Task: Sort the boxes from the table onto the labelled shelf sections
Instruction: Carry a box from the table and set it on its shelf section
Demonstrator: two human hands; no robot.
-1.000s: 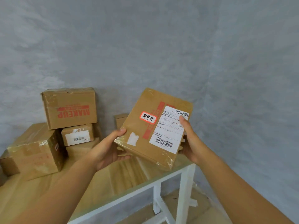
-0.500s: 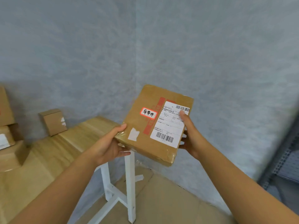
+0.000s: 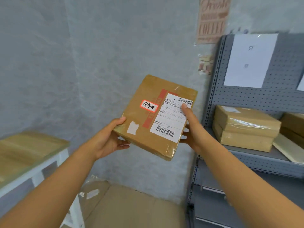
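Head view: flat taped box (image 3: 153, 119) held mid-air at centre, shelf (image 3: 256, 155) at 3 o'clock. Left hand (image 3: 108, 139) curled on lower-left edge, right hand (image 3: 191, 129) clamped on right edge, thumb on label. Judged light, stiff; tape film slippery, opposite edges best gripped.

Grey textured wall (image 3: 82, 63) fills background; pinkish poster (image 3: 212, 20) with blurred lettering taped high on it, smaller picture card (image 3: 204, 65) below, both just left of shelving. Flattened cardboard sheet (image 3: 131, 209) lies on floor in corner, white tape scraps (image 3: 92, 194) stuck near its left edge, lettering too blurred to read
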